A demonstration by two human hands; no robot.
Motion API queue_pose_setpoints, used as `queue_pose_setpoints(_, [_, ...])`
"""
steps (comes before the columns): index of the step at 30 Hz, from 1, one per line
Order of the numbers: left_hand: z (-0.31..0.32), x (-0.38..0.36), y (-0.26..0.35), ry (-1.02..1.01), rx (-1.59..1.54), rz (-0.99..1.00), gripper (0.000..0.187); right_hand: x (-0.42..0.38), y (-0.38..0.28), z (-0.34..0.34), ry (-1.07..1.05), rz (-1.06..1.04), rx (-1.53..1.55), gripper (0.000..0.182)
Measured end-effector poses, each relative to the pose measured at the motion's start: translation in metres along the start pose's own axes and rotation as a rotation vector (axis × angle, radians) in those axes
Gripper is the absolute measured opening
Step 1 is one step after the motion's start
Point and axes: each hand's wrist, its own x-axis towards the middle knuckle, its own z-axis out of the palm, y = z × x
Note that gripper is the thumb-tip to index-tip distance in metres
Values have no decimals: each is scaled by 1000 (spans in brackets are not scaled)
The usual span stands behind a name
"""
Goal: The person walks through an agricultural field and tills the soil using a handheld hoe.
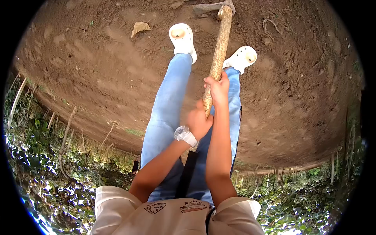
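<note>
A hoe (221, 41) with a rough, light wooden handle slants up the middle of the head view, its metal blade (206, 8) on the brown soil at the top edge. My left hand (199, 123), with a white watch (185, 135) at its wrist, is wrapped round the handle's near end and slightly blurred. Farther up, my right hand (219, 88) is closed round the same handle. The handle runs down between my legs, past the right shoe (243, 58).
My left shoe (181, 39) stands on bare soil (98, 74), left of the handle. A dry leaf (140, 28) lies beyond it. Right of the blade is a curled root or vine (270, 26). Green plants (43, 152) and thin stakes border the ground.
</note>
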Motion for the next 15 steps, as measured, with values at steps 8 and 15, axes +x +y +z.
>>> queue_pose_setpoints(8, [-24,50,13,11,72,123,37,30,-48,22,2,-62,80,28])
queue_pose_setpoints(15, [-69,61,44,70,129,283,45,27,-96,45,-48,-210,224,23])
